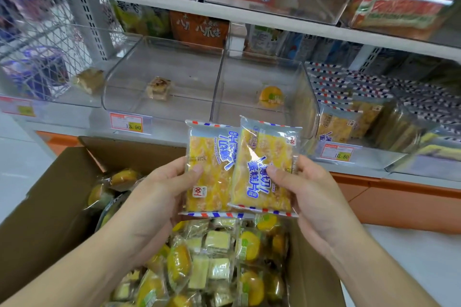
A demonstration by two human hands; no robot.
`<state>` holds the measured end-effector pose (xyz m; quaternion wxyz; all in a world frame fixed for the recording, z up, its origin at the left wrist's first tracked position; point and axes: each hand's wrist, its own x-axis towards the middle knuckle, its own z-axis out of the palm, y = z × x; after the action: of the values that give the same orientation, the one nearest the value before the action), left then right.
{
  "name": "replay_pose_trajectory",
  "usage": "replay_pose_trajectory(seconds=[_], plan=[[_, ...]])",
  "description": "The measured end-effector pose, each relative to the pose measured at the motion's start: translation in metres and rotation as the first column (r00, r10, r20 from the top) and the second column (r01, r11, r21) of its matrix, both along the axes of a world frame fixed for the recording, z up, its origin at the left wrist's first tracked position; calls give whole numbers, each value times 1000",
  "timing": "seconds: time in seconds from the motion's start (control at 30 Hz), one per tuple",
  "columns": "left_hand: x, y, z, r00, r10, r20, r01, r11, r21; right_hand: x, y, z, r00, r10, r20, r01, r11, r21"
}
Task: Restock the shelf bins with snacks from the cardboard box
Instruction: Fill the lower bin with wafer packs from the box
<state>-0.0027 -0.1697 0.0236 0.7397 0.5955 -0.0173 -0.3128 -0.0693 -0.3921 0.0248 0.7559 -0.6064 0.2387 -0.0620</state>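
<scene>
Both hands are raised over the open cardboard box point(53, 197), each holding one packet of thin sliced cake. Left hand point(159, 192): grip clamped on the left packet point(210, 169), thumb pressed on the front face, fingers behind. Right hand point(311, 197): grip clamped on the right packet point(265, 169), thumb on the front, fingers behind. The two packets are upright, side by side, the right one overlapping the left one's edge; both have red-and-blue striped seams at top and bottom. They sit in front of the shelf edge, just below the clear bins. The box underneath holds a loose heap of wrapped snacks point(219, 262), yellow round cakes and pale square ones mixed. On the shelf, the left clear bin point(159, 57) holds a single square pastry point(159, 88); the middle bin point(264, 67) holds a single orange round cake point(271, 96); the right bin point(349, 117) is packed with rows of the same striped-seam cake packets. Price tags point(126, 123) are clipped along the shelf front, one reading 13.90, another 10.80. A wire basket point(37, 52) stands at far left.
</scene>
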Motion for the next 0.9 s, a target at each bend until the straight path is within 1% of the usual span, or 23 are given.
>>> replay_pose_trajectory(seconds=[0.07, 0.1, 0.17, 0.2, 0.23, 0.27, 0.3, 0.33, 0.37, 0.43, 0.5, 0.53, 0.57, 0.6, 0.7, 0.77, 0.83, 0.9], plan=[[2, 2, -1, 986, -106, 132, 90, 989, 119, 0, -5, 1, 1000, 7, 24, -6, 999, -32], [4, 3, 0, 961, -196, 194, 151, 962, 226, -1, -8, 2, 999, 10, 35, -8, 998, -55], [10, 6, 4, 879, -401, 260, 249, 849, 467, -1, -14, 4, 998, 16, 58, -10, 994, -112], [12, 8, 6, 840, -469, 273, 261, 790, 555, -2, -18, 6, 997, 28, 71, -17, 989, -146], [15, 9, 7, 819, -495, 288, 237, 751, 617, -2, -21, 6, 996, 44, 80, -28, 982, -185], [18, 10, 7, 814, -489, 313, 190, 735, 651, -3, -24, 7, 995, 61, 83, -41, 972, -230], [20, 10, 6, 821, -458, 340, 140, 739, 659, -4, -27, 7, 993, 81, 81, -56, 961, -270], [20, 9, 6, 845, -402, 353, 102, 768, 633, -4, -29, 7, 992, 104, 77, -77, 951, -299], [20, 7, 5, 877, -329, 349, 76, 814, 575, -4, -31, 6, 989, 130, 71, -102, 945, -312], [20, 4, 2, 935, -158, 318, 3, 899, 439, -5, -31, 3, 980, 189, 65, -163, 943, -289], [18, 0, 1, 978, -33, 207, -34, 950, 312, -6, -27, 0, 970, 238, 58, -223, 956, -193], [16, -2, 1, 991, -10, 132, -24, 966, 257, -6, -23, -2, 964, 263, 48, -254, 957, -142], [15, -3, 1, 998, -13, 67, -3, 975, 224, -6, -17, -4, 957, 287, 31, -281, 952, -122], [13, -4, 2, 999, -27, 20, 22, 977, 211, -6, -12, -7, 953, 304, 9, -300, 943, -142], [16, -1, -1, 996, -30, -88, 46, 981, 186, -4, -1, -12, 951, 301, -68, -306, 887, -345], [21, 1, -5, 989, -46, -141, 62, 992, 112, -4, 2, -13, 949, 300, -96, -313, 871, -380], [22, 3, -10, 986, -127, -107, 129, 992, 13, -4, 6, -14, 946, 306, -104, -323, 882, -342], [15, 0, -12, 986, -166, -5, 166, 986, -6, -4, 11, -18, 944, 309, -111, -328, 895, -302]])
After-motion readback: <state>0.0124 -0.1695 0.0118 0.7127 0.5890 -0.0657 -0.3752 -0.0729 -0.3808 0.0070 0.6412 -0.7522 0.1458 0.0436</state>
